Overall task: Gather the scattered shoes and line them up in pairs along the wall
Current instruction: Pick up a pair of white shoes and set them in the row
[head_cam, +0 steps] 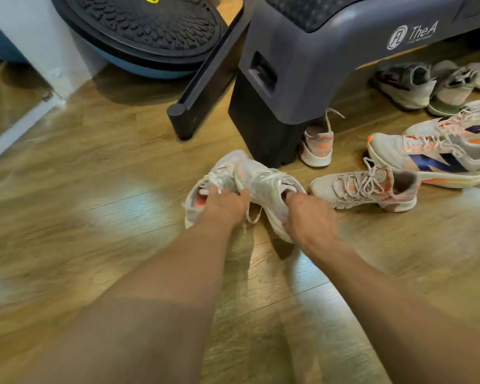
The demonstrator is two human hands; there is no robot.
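Note:
My left hand (225,207) grips the collar of a white sneaker with an orange lining (205,187). My right hand (308,217) grips the heel opening of its white twin (263,184), which leans against the first. Both shoes are just above the wooden floor, toes pointing away from me. To the right lies a beige and pink sneaker (366,188) on its sole. Another beige and pink sneaker (317,142) stands heel-out beside the black step leg. Two white sneakers with blue and orange marks (438,156) lie at the far right.
A grey exercise step (330,42) on a black riser (263,120) stands right behind the held shoes. A dark bar (205,84) leans to its left. A balance trainer (139,31) rests by a white wall corner (47,51). Grey worn sneakers (410,84) lie under the step.

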